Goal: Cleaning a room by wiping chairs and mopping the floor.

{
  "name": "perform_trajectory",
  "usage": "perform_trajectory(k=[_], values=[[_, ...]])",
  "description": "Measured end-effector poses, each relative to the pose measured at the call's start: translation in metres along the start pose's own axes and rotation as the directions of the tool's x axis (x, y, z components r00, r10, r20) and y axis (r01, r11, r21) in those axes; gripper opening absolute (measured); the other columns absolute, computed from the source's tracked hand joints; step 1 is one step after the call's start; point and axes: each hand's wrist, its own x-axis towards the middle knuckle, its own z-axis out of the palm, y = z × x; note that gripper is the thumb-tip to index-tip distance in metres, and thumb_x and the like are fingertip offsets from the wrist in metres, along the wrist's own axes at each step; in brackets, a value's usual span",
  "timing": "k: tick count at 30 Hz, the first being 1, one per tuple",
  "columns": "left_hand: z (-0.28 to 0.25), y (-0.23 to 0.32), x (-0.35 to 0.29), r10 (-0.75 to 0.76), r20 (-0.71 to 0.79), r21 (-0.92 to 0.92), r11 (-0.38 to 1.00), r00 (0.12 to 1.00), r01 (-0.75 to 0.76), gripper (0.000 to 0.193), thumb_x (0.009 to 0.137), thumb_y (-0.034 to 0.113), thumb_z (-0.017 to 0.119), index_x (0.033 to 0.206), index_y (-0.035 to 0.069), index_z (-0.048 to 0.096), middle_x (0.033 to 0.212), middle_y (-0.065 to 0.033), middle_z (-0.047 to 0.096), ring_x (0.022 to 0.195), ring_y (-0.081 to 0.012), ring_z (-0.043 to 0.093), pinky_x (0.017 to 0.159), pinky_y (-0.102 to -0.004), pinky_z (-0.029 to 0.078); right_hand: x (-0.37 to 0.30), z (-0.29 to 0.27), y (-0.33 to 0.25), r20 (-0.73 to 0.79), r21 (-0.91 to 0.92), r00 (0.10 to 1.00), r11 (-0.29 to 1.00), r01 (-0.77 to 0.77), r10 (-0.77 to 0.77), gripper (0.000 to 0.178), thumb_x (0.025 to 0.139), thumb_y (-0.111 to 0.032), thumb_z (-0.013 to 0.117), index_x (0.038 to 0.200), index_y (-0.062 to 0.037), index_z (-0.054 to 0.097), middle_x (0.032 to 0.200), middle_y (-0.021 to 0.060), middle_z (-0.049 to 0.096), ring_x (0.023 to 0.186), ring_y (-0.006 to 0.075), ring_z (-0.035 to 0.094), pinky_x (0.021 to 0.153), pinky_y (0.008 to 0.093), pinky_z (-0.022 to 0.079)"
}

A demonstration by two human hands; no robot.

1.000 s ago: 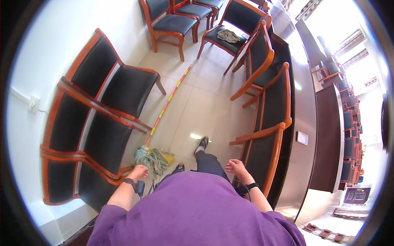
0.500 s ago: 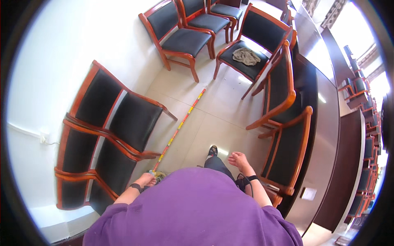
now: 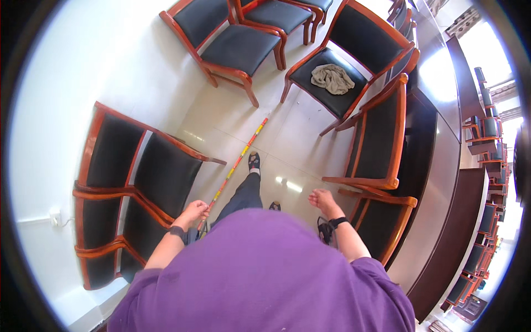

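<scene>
Left grip [image 3: 196, 212] and right grip [image 3: 323, 202] look slack and empty, I'm mid-stride beside the pole [image 3: 226, 182], and next move probably calls for clearing it.

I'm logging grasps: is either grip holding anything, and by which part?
Nothing appears held: left grip and right grip look loosely curled and empty. The striped pole lies on the floor, passing behind the left grip in view.

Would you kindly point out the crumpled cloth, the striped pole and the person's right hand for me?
Crumpled cloth [image 3: 332, 79]: head view, middle of its folds.
Striped pole [image 3: 233, 170]: head view, about midway along its visible shaft.
Right hand [image 3: 323, 202]: head view, middle of the hand.
</scene>
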Motion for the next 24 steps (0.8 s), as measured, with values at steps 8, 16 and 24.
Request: perform_trajectory(k=[8, 16, 24], values=[[-0.068, 0.036, 0.110, -0.331, -0.046, 0.017, 0.943, 0.943, 0.332, 0.018, 0.081, 0.018, 0.050, 0.089, 0.002, 0.055, 0.083, -0.0088, 0.059, 0.075, -0.0172, 0.058, 0.055, -0.0315, 0.048, 0.049, -0.006, -0.111, -0.104, 0.038, 0.994, 0.999, -0.024, 0.028, 0.021, 0.084, -0.012, 0.049, 0.102, -0.0022, 0.045, 0.084, 0.0114, 0.054, 0.073, 0.0235, 0.056, 0.063, 0.0349, 0.049], [-0.077, 0.213, 0.198, -0.103, -0.016, -0.125, 0.987, 0.995, 0.100, 0.015, 0.085, 0.020, 0.046, 0.086, 0.007, 0.052, 0.078, -0.0034, 0.058, 0.067, -0.0120, 0.056, 0.057, -0.0234, 0.046, 0.110, 0.009, -0.271, -0.169, 0.049, 0.973, 0.985, 0.166, -0.156, 0.026, 0.084, -0.018, 0.050, 0.105, -0.0040, 0.046, 0.088, 0.0081, 0.054, 0.078, 0.0195, 0.057, 0.065, 0.0307, 0.049], [-0.078, 0.318, 0.247, -0.151, -0.102, -0.182, 0.975, 0.983, 0.131, 0.013, 0.084, 0.017, 0.047, 0.084, 0.006, 0.052, 0.076, -0.0043, 0.058, 0.064, -0.0112, 0.056, 0.052, -0.0222, 0.045, 0.226, -0.013, -0.418, -0.203, 0.100, 0.974, 0.988, 0.121, -0.099, 0.034, 0.084, -0.021, 0.051, 0.111, -0.0026, 0.043, 0.097, 0.0112, 0.054, 0.081, 0.0204, 0.057, 0.066, 0.0324, 0.050]])
